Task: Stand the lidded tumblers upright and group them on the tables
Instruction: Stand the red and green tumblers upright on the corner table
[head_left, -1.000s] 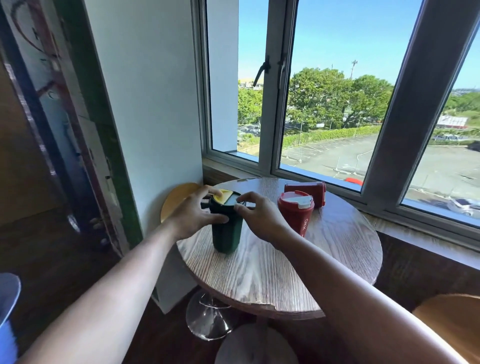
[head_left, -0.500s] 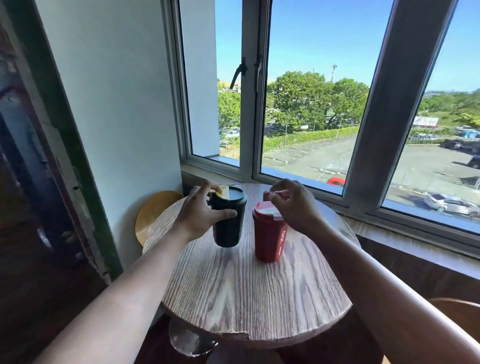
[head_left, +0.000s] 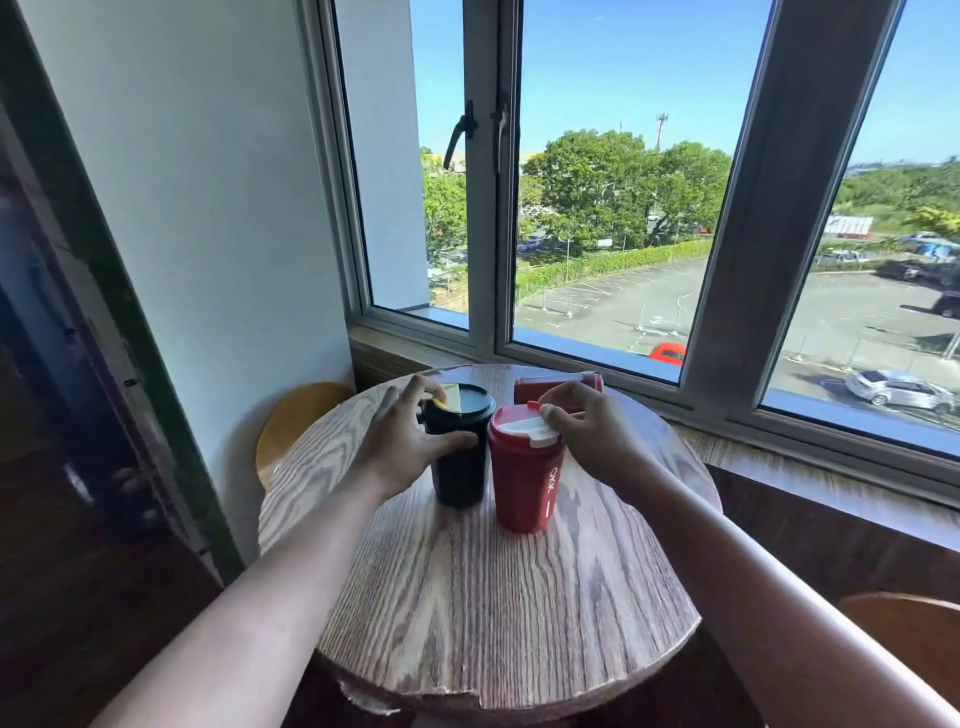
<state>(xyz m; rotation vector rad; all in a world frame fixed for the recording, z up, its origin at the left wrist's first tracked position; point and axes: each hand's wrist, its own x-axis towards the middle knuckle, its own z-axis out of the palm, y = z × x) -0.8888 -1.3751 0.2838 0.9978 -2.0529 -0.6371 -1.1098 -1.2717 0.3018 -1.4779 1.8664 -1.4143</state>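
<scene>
A dark green tumbler (head_left: 460, 467) with a yellow lid flap stands upright on the round wooden table (head_left: 493, 597). My left hand (head_left: 405, 441) wraps around its upper left side. Right beside it, almost touching, stands a red tumbler (head_left: 524, 483) with a white lid flap. My right hand (head_left: 592, 436) pinches the rim of that red tumbler's lid with its fingertips. A second red tumbler (head_left: 550, 387) lies on its side at the table's far edge, partly hidden behind my right hand.
A window with a wide sill (head_left: 805, 467) runs behind the table. A white wall (head_left: 208, 208) is at the left. A yellow-wood stool seat (head_left: 296, 421) sits behind the table's left, and another seat (head_left: 909, 639) shows at the lower right.
My right hand left the green tumbler and went to the upright red tumbler's lid. The two upright tumblers now stand closer together. The view has shifted nearer to the table.
</scene>
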